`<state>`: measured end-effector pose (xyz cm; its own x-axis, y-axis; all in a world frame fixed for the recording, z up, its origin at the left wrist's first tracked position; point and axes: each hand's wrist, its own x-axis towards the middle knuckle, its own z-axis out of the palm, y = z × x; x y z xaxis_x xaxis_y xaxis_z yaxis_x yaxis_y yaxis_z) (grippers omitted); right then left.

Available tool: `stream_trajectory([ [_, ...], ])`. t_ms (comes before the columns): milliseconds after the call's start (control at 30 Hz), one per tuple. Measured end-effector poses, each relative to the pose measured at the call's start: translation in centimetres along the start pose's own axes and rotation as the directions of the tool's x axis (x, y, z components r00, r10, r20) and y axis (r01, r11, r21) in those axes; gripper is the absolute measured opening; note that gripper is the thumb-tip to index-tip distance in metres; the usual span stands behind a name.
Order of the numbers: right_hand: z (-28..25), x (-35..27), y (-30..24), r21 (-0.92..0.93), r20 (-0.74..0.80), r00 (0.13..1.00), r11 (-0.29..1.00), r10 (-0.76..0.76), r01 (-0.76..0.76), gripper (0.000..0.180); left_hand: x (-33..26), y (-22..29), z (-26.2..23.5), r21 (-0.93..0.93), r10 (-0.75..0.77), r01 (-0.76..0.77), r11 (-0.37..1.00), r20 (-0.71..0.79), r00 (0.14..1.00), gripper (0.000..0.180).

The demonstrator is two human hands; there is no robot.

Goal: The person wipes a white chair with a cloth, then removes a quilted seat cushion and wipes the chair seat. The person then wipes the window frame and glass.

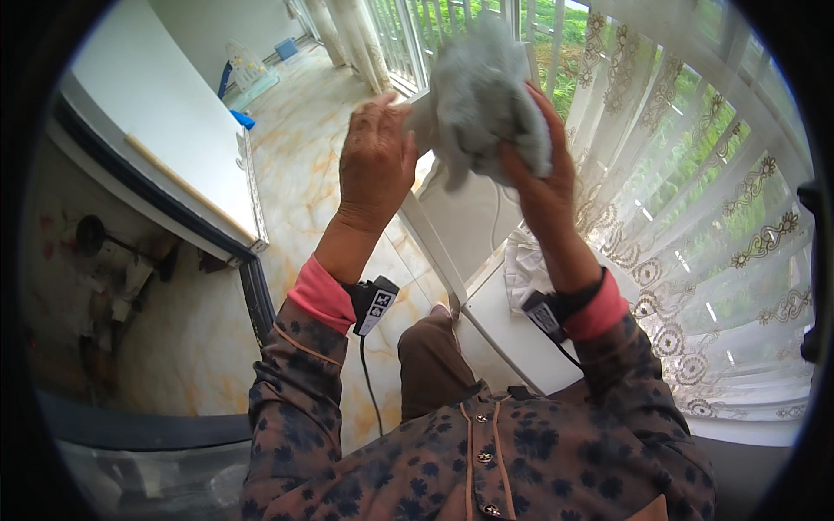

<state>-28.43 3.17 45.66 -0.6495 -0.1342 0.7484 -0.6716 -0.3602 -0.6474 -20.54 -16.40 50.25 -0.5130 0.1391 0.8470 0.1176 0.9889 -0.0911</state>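
A fluffy grey cloth (486, 100) is bunched in my right hand (543, 178), thumb on its near side and fingers round its right edge. The cloth is raised in front of a white chair (456, 227) and looks slightly smeared by motion. My left hand (375, 161) is closed at the chair's upper left corner, beside a pale rail, with thumb and fingers on either side. Part of that rail is hidden behind the cloth, so the full grip does not show.
Sheer embroidered curtains (686, 226) hang along the window at right. White fabric (526, 269) lies on the chair's white seat (521, 326). A dark-edged doorway (254, 291) stands at left. Farther back on the marbled floor (300, 130) are a blue box (286, 49) and a folded white-and-blue item (248, 69).
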Motion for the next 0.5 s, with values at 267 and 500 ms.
stream_trajectory([
  [267, -5.0, -11.4, 13.0, -0.629, -0.082, 0.914, 0.690, 0.398, -0.357, 0.056, 3.3, -0.2, 3.3, 0.442, -0.311, 0.128, 0.888, 0.372, 0.874, 0.053],
  [500, -13.2, 0.9, 14.0, 0.280, 0.129, 0.894, 0.849, 0.429, -0.448, 0.037, 5.4, 0.8, 6.7, 0.471, -0.306, 0.134, 0.872, 0.309, 0.900, 0.055],
])
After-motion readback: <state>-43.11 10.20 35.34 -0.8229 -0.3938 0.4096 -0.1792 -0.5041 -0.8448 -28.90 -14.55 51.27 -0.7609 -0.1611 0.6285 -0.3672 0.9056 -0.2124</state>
